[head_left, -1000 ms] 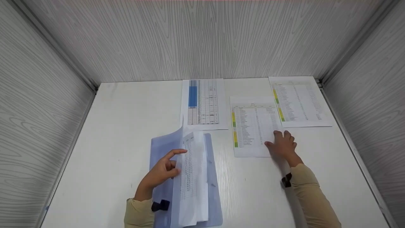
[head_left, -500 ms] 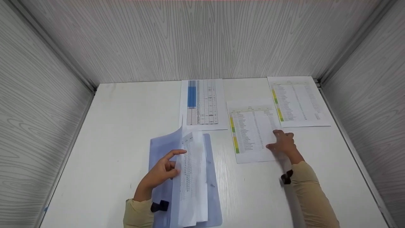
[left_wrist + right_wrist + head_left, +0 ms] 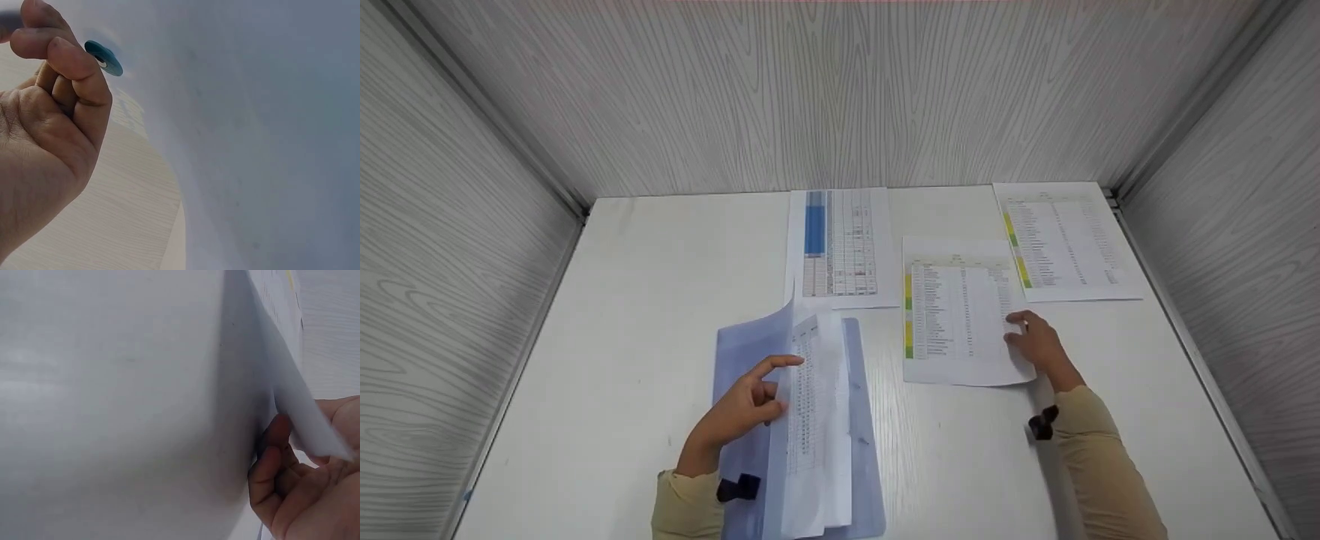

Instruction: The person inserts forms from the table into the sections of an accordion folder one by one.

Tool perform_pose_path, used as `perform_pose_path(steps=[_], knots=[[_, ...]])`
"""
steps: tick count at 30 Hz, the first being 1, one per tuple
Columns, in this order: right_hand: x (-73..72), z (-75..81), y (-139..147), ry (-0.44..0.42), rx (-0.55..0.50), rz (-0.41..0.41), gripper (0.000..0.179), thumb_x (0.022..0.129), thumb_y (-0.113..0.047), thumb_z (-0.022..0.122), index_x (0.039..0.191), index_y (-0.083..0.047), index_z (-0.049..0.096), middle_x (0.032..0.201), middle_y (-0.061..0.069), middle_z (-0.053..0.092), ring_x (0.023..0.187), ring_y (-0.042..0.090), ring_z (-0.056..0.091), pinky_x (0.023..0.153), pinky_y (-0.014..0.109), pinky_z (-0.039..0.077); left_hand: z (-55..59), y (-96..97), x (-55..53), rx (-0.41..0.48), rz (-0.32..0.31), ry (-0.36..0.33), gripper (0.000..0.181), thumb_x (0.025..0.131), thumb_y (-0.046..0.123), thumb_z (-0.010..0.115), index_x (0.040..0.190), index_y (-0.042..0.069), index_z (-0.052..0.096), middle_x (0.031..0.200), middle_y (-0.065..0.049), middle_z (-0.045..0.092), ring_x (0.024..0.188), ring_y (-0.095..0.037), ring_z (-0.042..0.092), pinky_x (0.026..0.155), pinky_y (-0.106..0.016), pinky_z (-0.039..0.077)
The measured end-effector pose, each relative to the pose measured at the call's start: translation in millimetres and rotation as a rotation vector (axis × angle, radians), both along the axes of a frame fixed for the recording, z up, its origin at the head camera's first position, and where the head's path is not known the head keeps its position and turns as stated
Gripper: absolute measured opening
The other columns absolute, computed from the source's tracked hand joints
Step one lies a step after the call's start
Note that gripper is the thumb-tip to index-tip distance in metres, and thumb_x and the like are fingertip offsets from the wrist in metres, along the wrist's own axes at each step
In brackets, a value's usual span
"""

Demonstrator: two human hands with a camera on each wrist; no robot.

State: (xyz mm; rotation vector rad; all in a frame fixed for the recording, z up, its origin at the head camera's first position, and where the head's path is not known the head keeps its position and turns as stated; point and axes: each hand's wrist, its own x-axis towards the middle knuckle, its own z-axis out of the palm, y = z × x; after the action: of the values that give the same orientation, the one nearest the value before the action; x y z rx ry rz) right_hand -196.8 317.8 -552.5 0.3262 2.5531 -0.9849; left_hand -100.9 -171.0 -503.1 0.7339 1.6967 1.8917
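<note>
My left hand (image 3: 742,409) grips the raised inner flap of a translucent blue folder (image 3: 742,345), its index finger lying over the printed papers (image 3: 817,420) inside. In the left wrist view, a teal round snap (image 3: 104,58) sits by the curled fingers, with the pale flap filling the right side. At the right, my right hand (image 3: 1037,345) pinches the right edge of a printed sheet (image 3: 960,315) with a yellow and green strip. That sheet's near right corner is lifted off the table. In the right wrist view the sheet (image 3: 292,388) bends up between thumb and fingers.
A sheet with a blue block (image 3: 844,247) lies behind the folder. Another yellow-green striped sheet (image 3: 1065,244) lies at the back right, close to the held one. Grained panels (image 3: 840,97) wall the white table (image 3: 645,277) at the back and both sides.
The right hand slid the striped sheet slightly toward me, then straightened it and moved to its right edge, lifting that edge. The left hand and folder stayed in place.
</note>
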Motion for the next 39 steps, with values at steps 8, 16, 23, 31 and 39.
perform_pose_path(steps=[8,16,23,31,39], knots=[[11.8,-3.8,6,0.065,-0.153,0.048,0.054,0.096,-0.012,0.049,0.146,-0.001,0.033,0.156,0.026,0.021,0.144,0.046,0.016,0.115,0.058,0.017,-0.8,-1.0,-0.3,0.013,0.002,0.008,0.055,0.090,-0.007,0.050,0.142,-0.005,0.030,0.103,-0.049,0.051,0.069,-0.004,0.058,0.053,-0.018,0.036],[27.2,-0.7,13,0.080,-0.260,0.001,0.062,0.096,-0.009,0.048,0.153,-0.007,0.023,0.161,0.022,0.009,0.146,0.047,0.009,0.115,0.059,0.015,-1.9,-0.5,-0.9,0.022,0.000,0.022,0.055,0.091,-0.003,0.052,0.142,-0.002,0.032,0.105,-0.051,0.050,0.070,-0.004,0.059,0.050,-0.023,0.033],[42.2,9.2,8,0.080,-0.305,-0.050,0.067,0.096,-0.008,0.046,0.155,-0.009,0.014,0.161,0.021,0.008,0.146,0.044,0.015,0.114,0.057,0.022,-2.7,-1.0,-0.5,0.026,0.002,0.022,0.054,0.091,-0.003,0.052,0.141,0.015,0.040,0.104,-0.050,0.051,0.071,-0.004,0.060,0.051,-0.023,0.035],[58.9,23.4,8,0.121,-0.362,-0.032,0.074,0.095,-0.005,0.044,0.156,-0.014,0.005,0.157,0.022,0.022,0.133,0.038,0.040,0.098,0.040,0.043,-1.7,-1.5,1.3,0.018,0.006,-0.005,0.055,0.091,-0.003,0.052,0.143,0.000,0.032,0.105,-0.050,0.052,0.071,-0.005,0.060,0.053,-0.021,0.036],[72.8,42.2,2,0.187,-0.412,-0.041,0.076,0.094,-0.002,0.044,0.156,-0.021,0.006,0.155,0.021,0.027,0.121,0.032,0.048,0.081,0.025,0.048,0.0,-0.9,2.1,0.017,0.005,-0.020,0.057,0.091,-0.001,0.053,0.143,-0.003,0.029,0.108,-0.051,0.049,0.075,-0.007,0.062,0.056,-0.019,0.040]])
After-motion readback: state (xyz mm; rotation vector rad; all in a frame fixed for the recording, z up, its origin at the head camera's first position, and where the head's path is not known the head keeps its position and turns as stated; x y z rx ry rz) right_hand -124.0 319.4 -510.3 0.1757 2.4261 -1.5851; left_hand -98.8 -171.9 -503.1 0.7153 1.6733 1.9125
